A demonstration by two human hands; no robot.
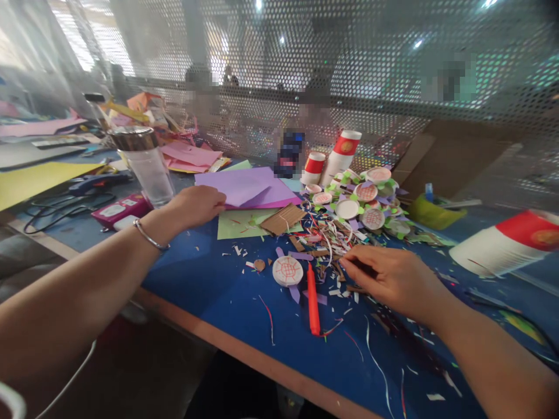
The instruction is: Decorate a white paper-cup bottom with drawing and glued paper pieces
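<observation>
My left hand [198,205] is closed at the left edge of the purple paper [253,183], its fingertips partly hidden by the hand. My right hand [386,273] hovers over or rests on the pile of paper scraps [323,230], thumb and fingers drawn together; anything between them cannot be made out. Left of that hand lies a red marker [312,302]. Beside the marker is a round white paper disc [287,271] with red grid lines and purple strips sticking out. Behind the scraps, several similar discs with green and purple pieces form a heap [364,201].
Red-and-white paper cups [340,157] stand behind the heap; another stack [502,244] lies at right. A clear bottle [148,169] and magenta box [122,210] are at left. Brown cardboard [283,219] lies on light green paper [236,226]. A perforated metal screen [262,75] closes the back.
</observation>
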